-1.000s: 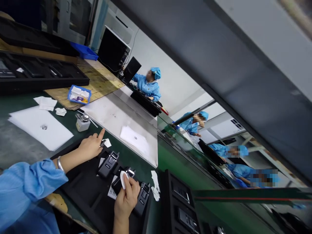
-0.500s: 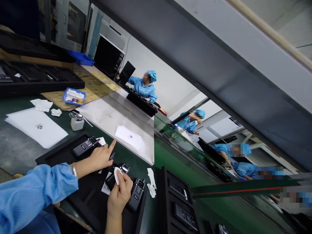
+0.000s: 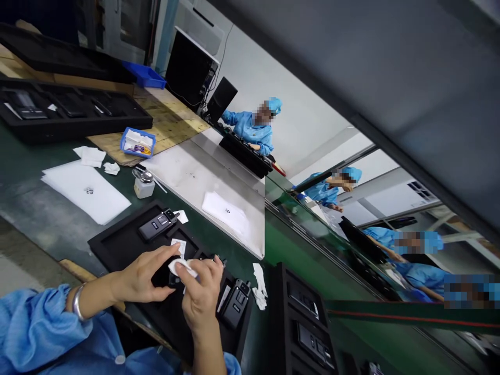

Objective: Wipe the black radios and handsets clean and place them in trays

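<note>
My left hand [image 3: 142, 275] curves its thumb and fingers around a black handheld radio [image 3: 174, 278], which is mostly hidden by both hands. A folded white wipe [image 3: 183, 267] is pinched in my right hand [image 3: 203, 291] and pressed against that radio. Below them lies a black foam tray [image 3: 117, 237] with recesses. One handheld radio [image 3: 157, 225] rests in its far left part, and another radio [image 3: 236, 303] lies at its right end beside my right wrist. A white printed label [image 3: 178, 247] shows just behind my left fingertips.
A white bottle with a metal top [image 3: 144, 184] stands behind the tray, near a stack of white sheets [image 3: 89, 192]. Crumpled wipes [image 3: 259, 291] lie to the right, before a second foam tray [image 3: 283, 312]. A blue box [image 3: 137, 143] sits farther back. Co-workers in blue sit beyond.
My left hand has gone from pointing with its index finger to curling around the radio. My right hand has turned the wipe onto the radio. The view has shifted left.
</note>
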Demonstrator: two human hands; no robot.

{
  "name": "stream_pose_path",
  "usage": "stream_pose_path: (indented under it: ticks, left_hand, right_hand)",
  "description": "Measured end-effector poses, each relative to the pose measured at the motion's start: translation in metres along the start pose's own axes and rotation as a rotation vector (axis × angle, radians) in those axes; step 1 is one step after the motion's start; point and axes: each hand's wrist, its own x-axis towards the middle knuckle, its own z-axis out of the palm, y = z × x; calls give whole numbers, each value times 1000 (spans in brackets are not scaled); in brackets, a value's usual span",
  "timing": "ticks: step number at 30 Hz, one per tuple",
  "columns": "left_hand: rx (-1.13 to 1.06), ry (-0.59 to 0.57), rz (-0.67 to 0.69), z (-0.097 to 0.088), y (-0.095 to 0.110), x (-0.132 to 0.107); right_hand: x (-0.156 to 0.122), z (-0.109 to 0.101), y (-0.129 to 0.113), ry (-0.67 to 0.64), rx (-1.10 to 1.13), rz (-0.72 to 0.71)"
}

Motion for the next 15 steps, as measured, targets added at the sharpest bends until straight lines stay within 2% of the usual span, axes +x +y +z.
stream_pose_path:
  ticks: [3,6,9,12,15]
  left_hand:
    - [2,8,-7,-3,1,2]
    - [-34,16,6,-4,3,2]
    - [-69,11,6,-2,3,1]
    - [-65,6,9,-1,1,0]
    - [-70,11,0,-1,1,1]
  right_hand:
    - [15,-3,10,-117,-50,-84]
    - [17,-11,21,-130,-133,-64]
    - [16,-15,18,-102,-131,-21]
    - [17,-11,11,-164,-61,-91]
    - [18,-10,16,-210,-87,-121]
